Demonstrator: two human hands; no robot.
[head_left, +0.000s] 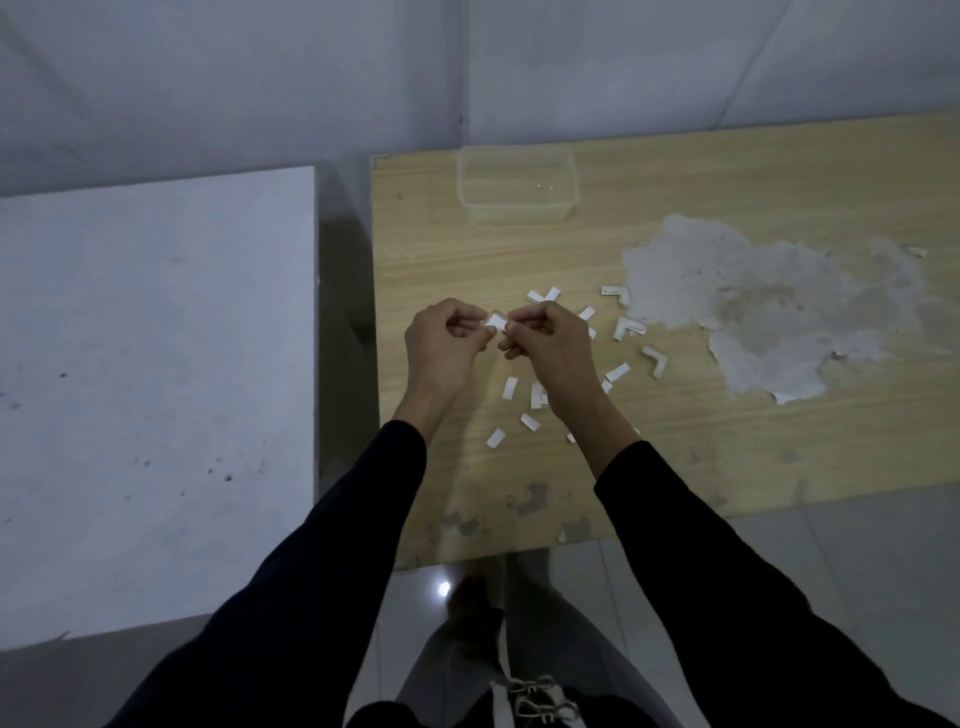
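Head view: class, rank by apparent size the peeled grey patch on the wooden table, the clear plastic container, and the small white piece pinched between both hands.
Largest: peeled grey patch.
Next: clear plastic container.
Smallest: white piece, though the left hand and right hand hide part of it.

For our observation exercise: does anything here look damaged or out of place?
Yes. The wooden table has veneer peeled off in a large pale patch on the right, plus smaller chips near the front edge. White strips lie scattered outside the clear container; the left hand and right hand pinch one white piece.
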